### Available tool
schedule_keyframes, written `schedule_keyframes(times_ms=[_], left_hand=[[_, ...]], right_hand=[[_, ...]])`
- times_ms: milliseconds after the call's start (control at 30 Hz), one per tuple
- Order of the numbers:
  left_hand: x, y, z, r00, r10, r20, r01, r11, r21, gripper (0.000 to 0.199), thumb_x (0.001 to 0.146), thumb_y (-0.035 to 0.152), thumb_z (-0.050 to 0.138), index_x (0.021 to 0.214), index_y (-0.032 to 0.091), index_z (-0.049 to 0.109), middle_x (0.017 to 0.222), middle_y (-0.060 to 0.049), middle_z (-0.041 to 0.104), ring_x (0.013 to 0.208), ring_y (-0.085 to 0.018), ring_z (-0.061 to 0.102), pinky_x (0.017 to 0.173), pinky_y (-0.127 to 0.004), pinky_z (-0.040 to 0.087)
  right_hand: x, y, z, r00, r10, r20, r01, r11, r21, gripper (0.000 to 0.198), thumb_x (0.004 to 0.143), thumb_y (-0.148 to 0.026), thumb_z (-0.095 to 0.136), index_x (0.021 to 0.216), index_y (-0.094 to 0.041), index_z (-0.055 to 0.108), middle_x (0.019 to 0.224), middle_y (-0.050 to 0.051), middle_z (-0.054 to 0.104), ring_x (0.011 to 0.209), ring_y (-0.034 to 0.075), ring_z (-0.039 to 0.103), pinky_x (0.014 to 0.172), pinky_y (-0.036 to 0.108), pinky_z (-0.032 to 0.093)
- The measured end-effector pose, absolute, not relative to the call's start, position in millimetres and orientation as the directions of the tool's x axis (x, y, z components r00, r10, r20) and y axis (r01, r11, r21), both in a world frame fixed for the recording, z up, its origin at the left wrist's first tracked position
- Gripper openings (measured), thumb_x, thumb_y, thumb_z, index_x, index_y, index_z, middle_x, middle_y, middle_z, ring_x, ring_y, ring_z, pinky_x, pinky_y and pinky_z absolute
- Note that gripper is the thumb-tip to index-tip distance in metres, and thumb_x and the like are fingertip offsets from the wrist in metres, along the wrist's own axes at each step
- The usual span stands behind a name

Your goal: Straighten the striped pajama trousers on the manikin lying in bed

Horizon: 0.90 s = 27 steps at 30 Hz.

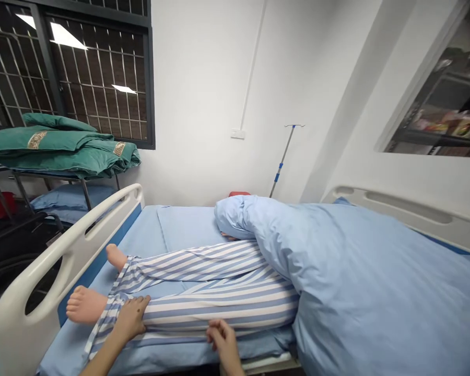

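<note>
A figure in blue-and-white striped trousers (pixel 219 308) lies on the bed, its legs stretched towards the footboard. Its smooth bare feet (pixel 86 305) look like a mannequin's. My left hand (pixel 132 317) rests on the nearer lower leg just above the ankle, fingers laid over the cloth and thumb apart. Beside the near thigh, at the mattress edge, is my right hand (pixel 224 339), its fingers loosely bent and nothing visible in them. A light blue quilt (pixel 348 271) covers the figure's upper part; a bit of its hand (pixel 229 236) peeks out under the fold.
The cream footboard (pixel 43 266) stands at the left, and the headboard (pixel 407 206) at the right. An IV pole (pixel 284 162) rises behind the bed. Folded green bedding (pixel 62 149) lies on a rack at the left, with a red bucket (pixel 0 205) below.
</note>
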<state>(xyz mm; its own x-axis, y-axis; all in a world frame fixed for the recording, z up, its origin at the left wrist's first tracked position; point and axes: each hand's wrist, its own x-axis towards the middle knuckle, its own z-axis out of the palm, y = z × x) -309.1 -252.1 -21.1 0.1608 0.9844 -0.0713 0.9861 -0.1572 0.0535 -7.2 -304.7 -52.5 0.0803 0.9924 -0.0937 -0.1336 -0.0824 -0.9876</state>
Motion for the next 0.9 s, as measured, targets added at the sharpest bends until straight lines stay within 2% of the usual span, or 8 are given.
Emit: schedule_keyframes(times_ms=[67, 133, 300, 367, 433, 533, 700, 900], left_hand=[[-307.1, -255.0, -15.7, 0.156, 0.984, -0.085, 0.988, -0.153, 0.031, 0.07, 0.049, 0.02, 0.052, 0.119, 0.017, 0.048, 0.11, -0.009, 0.059, 0.103, -0.028, 0.052, 0.087, -0.038, 0.035], [-304.2, -259.7, -6.8, 0.153, 0.982, -0.114, 0.988, -0.153, 0.007, 0.071, 0.049, 0.021, 0.053, 0.12, 0.017, 0.047, 0.111, -0.01, 0.06, 0.103, -0.03, 0.052, 0.088, -0.041, 0.034], [-296.6, -279.0, 28.0, 0.165, 0.978, -0.131, 0.985, -0.17, -0.028, 0.068, 0.05, 0.025, 0.054, 0.118, 0.018, 0.047, 0.109, -0.01, 0.062, 0.1, -0.032, 0.054, 0.088, -0.044, 0.034], [-294.1, -287.6, 43.6, 0.175, 0.977, -0.122, 0.983, -0.181, -0.039, 0.066, 0.05, 0.027, 0.056, 0.116, 0.018, 0.048, 0.107, -0.01, 0.063, 0.099, -0.032, 0.055, 0.086, -0.044, 0.035], [-291.4, -295.2, 57.7, 0.174, 0.977, -0.12, 0.982, -0.181, -0.047, 0.066, 0.05, 0.029, 0.059, 0.115, 0.019, 0.048, 0.105, -0.01, 0.063, 0.098, -0.032, 0.056, 0.085, -0.044, 0.037], [-287.5, -304.2, 73.3, 0.163, 0.979, -0.121, 0.984, -0.171, -0.059, 0.065, 0.049, 0.032, 0.062, 0.112, 0.021, 0.048, 0.104, -0.008, 0.063, 0.097, -0.031, 0.056, 0.084, -0.042, 0.038], [-286.7, -313.5, 77.7, 0.168, 0.982, -0.088, 0.984, -0.173, -0.047, 0.061, 0.05, 0.029, 0.061, 0.11, 0.021, 0.049, 0.105, -0.008, 0.063, 0.095, -0.031, 0.057, 0.08, -0.041, 0.04], [-281.8, -309.3, 64.2, 0.116, 0.993, -0.032, 0.99, -0.113, 0.085, 0.069, 0.051, 0.031, 0.06, 0.117, 0.021, 0.046, 0.112, -0.008, 0.061, 0.1, -0.03, 0.056, 0.08, -0.037, 0.042]], right_hand=[[-14.1, -331.3, -79.7, 0.025, 0.965, -0.26, -0.172, -0.252, -0.952, 0.028, 0.056, -0.037, 0.064, 0.073, -0.016, 0.056, 0.06, 0.003, 0.062, 0.048, 0.013, 0.053, 0.038, 0.02, 0.029], [-20.0, -350.5, -98.0, 0.007, 0.931, -0.364, -0.212, -0.354, -0.911, 0.031, 0.054, -0.035, 0.065, 0.077, -0.016, 0.056, 0.062, 0.003, 0.064, 0.048, 0.013, 0.055, 0.04, 0.019, 0.033], [-32.4, -363.5, -85.0, -0.142, 0.861, -0.489, -0.415, -0.5, -0.76, 0.049, 0.053, -0.034, 0.069, 0.096, -0.02, 0.051, 0.079, 0.004, 0.067, 0.064, 0.018, 0.064, 0.048, 0.022, 0.04], [-36.4, -355.9, -69.8, -0.177, 0.874, -0.453, -0.543, -0.471, -0.695, 0.044, 0.054, -0.032, 0.069, 0.092, -0.022, 0.051, 0.084, 0.003, 0.067, 0.073, 0.019, 0.065, 0.054, 0.025, 0.044], [-39.4, -345.1, -58.9, -0.16, 0.9, -0.405, -0.654, -0.404, -0.639, 0.031, 0.052, -0.027, 0.069, 0.077, -0.022, 0.051, 0.08, 0.0, 0.066, 0.078, 0.02, 0.064, 0.062, 0.028, 0.047], [-40.5, -332.8, -51.3, -0.138, 0.918, -0.371, -0.711, -0.353, -0.608, 0.02, 0.049, -0.02, 0.065, 0.059, -0.02, 0.047, 0.07, -0.001, 0.063, 0.076, 0.019, 0.062, 0.072, 0.034, 0.048], [-31.3, -338.7, -34.4, -0.197, 0.936, -0.292, -0.744, -0.336, -0.577, 0.013, 0.053, -0.02, 0.062, 0.058, -0.02, 0.051, 0.078, 0.001, 0.064, 0.081, 0.021, 0.06, 0.08, 0.04, 0.046], [-4.8, -351.7, 13.1, -0.221, 0.96, -0.174, -0.79, -0.281, -0.544, 0.016, 0.056, -0.017, 0.068, 0.059, -0.018, 0.052, 0.08, 0.003, 0.063, 0.09, 0.024, 0.059, 0.082, 0.044, 0.045]])
